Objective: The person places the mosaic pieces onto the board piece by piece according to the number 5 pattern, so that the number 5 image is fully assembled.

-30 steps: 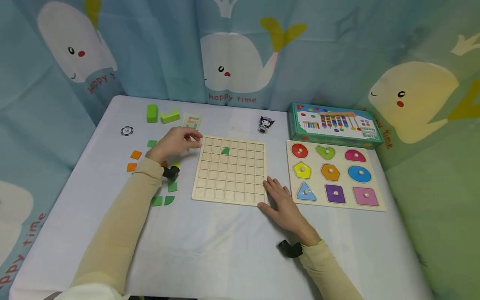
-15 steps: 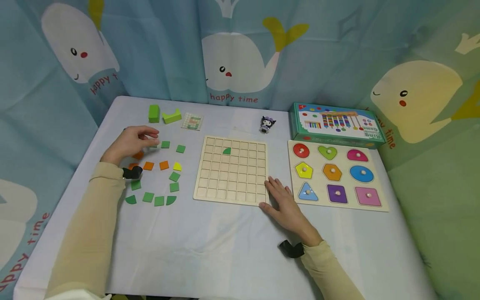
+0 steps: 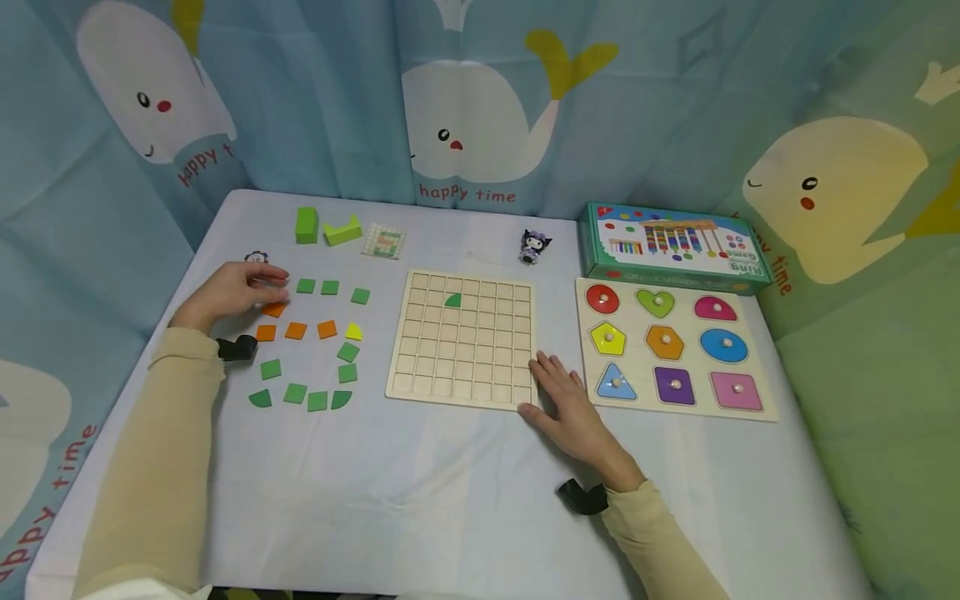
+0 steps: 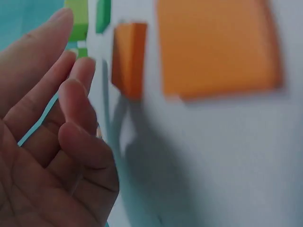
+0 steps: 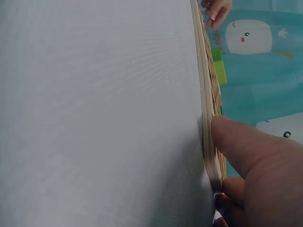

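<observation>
Head view: green quarter-circle (image 3: pixel 453 300) in grid board (image 3: pixel 461 354); left grip (image 3: pixel 234 290) half parted, empty; right grip (image 3: pixel 569 417) outstretched against board's edge

Near the far left corner of the table (image 3: pixel 420 483), the left hand (image 3: pixel 228 292) partly hides a chip (image 3: pixel 257 256), while the left wrist view blurs an orange tile (image 4: pixel 218 47) and crops its top.

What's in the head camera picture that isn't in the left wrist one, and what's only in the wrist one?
Only the head view shows the knobbed shape puzzle, the Ring Game box and the black-eared figurine.

Only the left wrist view shows the palm side of the left hand.

Both show that hand, orange tiles, a green block and the blue curtain.
</observation>
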Available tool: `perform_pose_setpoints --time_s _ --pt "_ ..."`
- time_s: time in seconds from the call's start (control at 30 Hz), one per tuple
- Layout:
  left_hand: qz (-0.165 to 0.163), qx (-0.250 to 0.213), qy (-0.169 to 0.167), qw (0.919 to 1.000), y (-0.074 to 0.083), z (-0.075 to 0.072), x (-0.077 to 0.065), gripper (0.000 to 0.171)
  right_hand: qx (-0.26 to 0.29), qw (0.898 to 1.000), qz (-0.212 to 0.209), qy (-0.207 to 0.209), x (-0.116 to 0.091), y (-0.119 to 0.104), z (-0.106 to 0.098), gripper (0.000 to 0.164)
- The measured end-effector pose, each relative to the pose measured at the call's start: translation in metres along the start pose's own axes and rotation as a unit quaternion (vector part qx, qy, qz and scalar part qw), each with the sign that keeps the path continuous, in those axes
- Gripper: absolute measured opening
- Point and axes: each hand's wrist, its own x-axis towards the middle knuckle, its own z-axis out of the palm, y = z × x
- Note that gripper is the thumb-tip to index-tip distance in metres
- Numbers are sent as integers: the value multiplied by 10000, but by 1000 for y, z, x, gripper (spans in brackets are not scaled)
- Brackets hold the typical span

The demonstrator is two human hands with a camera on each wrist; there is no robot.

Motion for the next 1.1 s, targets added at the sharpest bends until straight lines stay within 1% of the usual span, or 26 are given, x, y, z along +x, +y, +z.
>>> perform_pose_setpoints --time_s 0.13,0.2,0.37,0.47,0.63,0.8,0.97,1.1 --pt "41 79 -121 9999 -11 -3 -8 55 51 10000 -6 19 0 0 1 73" --pt "3 60 -183 9998 -15 -6 -12 58 71 10000 3 -1 0 0 0 73" --pt "-75 283 -291 9991 -23 -9 -19 64 73 10000 17 -29 0 -1 0 72" --pt "12 455 -337 9984 -25 -9 -20 63 65 10000 26 -25 1 -1 1 72" --pt "119 600 -402 9973 -23 -7 -18 56 49 10000 29 -8 1 0 1 73" --pt "124 743 -315 9967 -20 -7 -16 50 52 9999 76 -41 1 1 1 74" --pt "201 817 -250 9961 -21 -5 -13 48 11 9999 95 -53 1 2 1 74" --pt "110 804 -192 9965 -22 -3 -14 49 -7 9999 104 -79 1 2 0 74"
